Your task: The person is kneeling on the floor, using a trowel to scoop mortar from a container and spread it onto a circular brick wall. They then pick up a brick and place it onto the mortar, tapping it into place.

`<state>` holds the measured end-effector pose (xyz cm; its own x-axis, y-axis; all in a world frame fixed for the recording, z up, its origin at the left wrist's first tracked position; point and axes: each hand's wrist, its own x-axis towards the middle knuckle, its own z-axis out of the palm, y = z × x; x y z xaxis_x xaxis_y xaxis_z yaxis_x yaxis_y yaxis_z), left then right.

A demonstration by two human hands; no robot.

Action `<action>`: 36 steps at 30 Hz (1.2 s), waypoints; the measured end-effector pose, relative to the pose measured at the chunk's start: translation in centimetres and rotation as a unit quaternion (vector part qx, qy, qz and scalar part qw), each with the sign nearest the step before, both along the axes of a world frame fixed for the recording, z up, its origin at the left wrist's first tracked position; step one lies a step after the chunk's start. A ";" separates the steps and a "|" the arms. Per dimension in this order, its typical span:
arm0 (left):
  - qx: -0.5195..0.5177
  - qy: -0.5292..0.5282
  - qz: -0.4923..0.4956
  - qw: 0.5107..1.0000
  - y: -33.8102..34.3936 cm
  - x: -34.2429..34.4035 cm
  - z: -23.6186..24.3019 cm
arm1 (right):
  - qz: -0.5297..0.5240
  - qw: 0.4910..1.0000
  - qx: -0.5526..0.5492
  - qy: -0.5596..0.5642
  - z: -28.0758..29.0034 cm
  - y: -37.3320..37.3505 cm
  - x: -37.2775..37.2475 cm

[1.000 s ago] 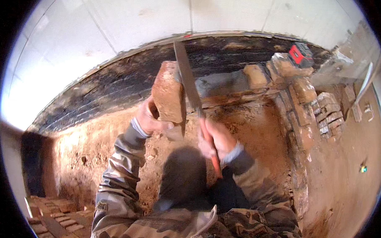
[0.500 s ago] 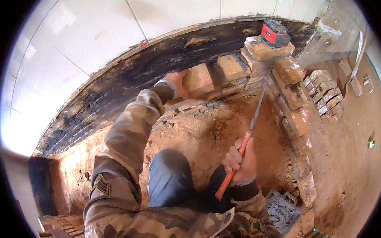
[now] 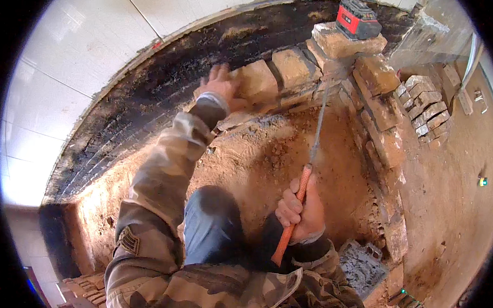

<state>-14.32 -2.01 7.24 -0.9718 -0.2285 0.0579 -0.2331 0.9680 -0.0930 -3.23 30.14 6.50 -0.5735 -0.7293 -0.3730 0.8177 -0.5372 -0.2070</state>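
My left hand (image 3: pixel 220 89) lies at the left end of a tan brick (image 3: pixel 255 83) on the low wall, fingers spread and slightly blurred. It touches or nearly touches that end. A narrow dark joint separates this brick from another brick (image 3: pixel 295 69) to its right. In my right hand (image 3: pixel 303 210) is the orange handle of a trowel (image 3: pixel 292 221), fingers wrapped round it. The long, thin grey blade (image 3: pixel 319 124) points up and away toward the wall's corner, seen nearly edge-on.
A red and black boxy device (image 3: pixel 357 21) sits on a brick at the corner. The side wall (image 3: pixel 386 115) runs toward me on the right, with stacked bricks (image 3: pixel 424 108) beyond. Grey mortar fills a tub (image 3: pixel 361 269) near my right elbow. White panels (image 3: pixel 87 45) rise above the blackened strip.
My left hand has loosened from round the brick's end and spread its fingers upward. The gap between the two bricks looks narrower. The trowel stays in my right hand; the whole view has shifted slightly.
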 end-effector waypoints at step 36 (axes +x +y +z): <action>0.133 0.112 0.077 0.982 -4.9 7.3 -5.6 | 0.188 0.889 0.328 0.260 -0.8 -5.8 -11.5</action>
<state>-7.00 -6.90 1.69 -0.8941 -0.4081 0.1844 -0.3650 0.9027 0.2279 -14.75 24.36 5.69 -0.5548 -0.6300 -0.5434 0.6155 0.1286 -0.7775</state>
